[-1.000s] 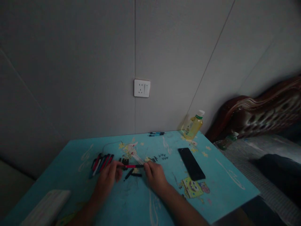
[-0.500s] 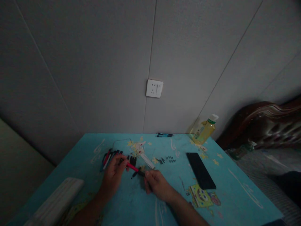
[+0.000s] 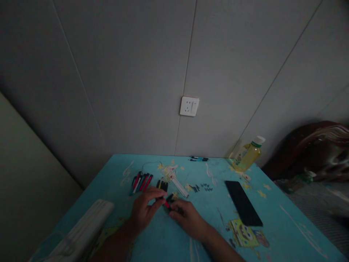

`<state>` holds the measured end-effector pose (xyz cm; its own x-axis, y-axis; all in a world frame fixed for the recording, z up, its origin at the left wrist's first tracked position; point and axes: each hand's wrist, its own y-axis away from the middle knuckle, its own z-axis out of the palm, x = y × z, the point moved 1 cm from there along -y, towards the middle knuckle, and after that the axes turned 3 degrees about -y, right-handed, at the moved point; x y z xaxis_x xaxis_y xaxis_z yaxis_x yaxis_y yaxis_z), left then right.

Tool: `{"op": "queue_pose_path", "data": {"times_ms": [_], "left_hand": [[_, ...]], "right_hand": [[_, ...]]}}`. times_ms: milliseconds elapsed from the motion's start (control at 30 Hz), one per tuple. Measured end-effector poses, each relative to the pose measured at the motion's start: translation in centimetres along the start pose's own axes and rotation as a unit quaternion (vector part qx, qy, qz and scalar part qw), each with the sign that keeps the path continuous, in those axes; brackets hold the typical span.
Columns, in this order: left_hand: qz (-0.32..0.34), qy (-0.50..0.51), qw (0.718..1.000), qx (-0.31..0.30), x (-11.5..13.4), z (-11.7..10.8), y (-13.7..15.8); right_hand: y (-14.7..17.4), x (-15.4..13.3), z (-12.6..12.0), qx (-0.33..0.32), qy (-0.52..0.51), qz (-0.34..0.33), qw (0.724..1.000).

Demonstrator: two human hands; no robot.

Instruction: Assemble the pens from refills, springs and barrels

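Note:
A short red stretch of a red and black pen [image 3: 166, 205] shows between my two hands, above the front middle of the table. My left hand [image 3: 144, 208] pinches its left end with thumb and fingertips. Around its dark right end the fingers of my right hand [image 3: 188, 217] are closed, hiding most of that end. Just beyond my left hand lies a row of red, white and dark pen barrels [image 3: 141, 182]. Several black pen parts [image 3: 163, 186] lie beside them, and thin white sticks [image 3: 180, 185] are farther right.
Small dark pieces [image 3: 206, 187] lie mid-table. Dark and blue pens [image 3: 199, 159] rest by the wall. A black flat slab [image 3: 243, 203] and a bottle of yellow liquid [image 3: 247, 154] are at right. A long white object [image 3: 81, 227] lies at left.
My hands have drawn closer together, so less of the red pen shows between them. My left hand has come off the row of barrels. The whole view has shifted sideways.

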<state>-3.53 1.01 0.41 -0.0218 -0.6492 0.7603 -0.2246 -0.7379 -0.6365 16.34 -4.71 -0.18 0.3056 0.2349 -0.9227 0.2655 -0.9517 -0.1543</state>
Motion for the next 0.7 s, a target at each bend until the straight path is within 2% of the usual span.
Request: {"op": "queue_pose_path", "data": {"times_ms": [133,167,267,433,533,700], "left_hand": [[-0.101,0.047,0.988,0.108,-0.6,0.5,-0.8],[-0.134,0.062,0.983,0.114,-0.8,0.7,-1.0],[-0.220,0.105,0.968,0.051,-1.7,2.0,-1.1],[-0.323,0.180,0.928,-0.045,-2.1,5.1,0.5],[-0.348,0.218,0.910,-0.067,-2.0,6.0,1.3],[-0.360,0.238,0.899,-0.079,-2.0,5.8,1.4]], "right_hand": [[-0.1,-0.1,-1.5,0.105,0.011,-0.021,0.994],[-0.1,-0.2,-2.1,0.143,0.005,-0.016,0.990],[-0.1,-0.2,-4.0,0.235,-0.003,0.009,0.972],[-0.2,-0.1,-5.3,0.290,-0.026,0.030,0.956],[-0.2,-0.1,-5.2,0.303,-0.039,0.033,0.952],[-0.1,-0.3,-5.1,0.311,-0.048,0.021,0.949]]}}
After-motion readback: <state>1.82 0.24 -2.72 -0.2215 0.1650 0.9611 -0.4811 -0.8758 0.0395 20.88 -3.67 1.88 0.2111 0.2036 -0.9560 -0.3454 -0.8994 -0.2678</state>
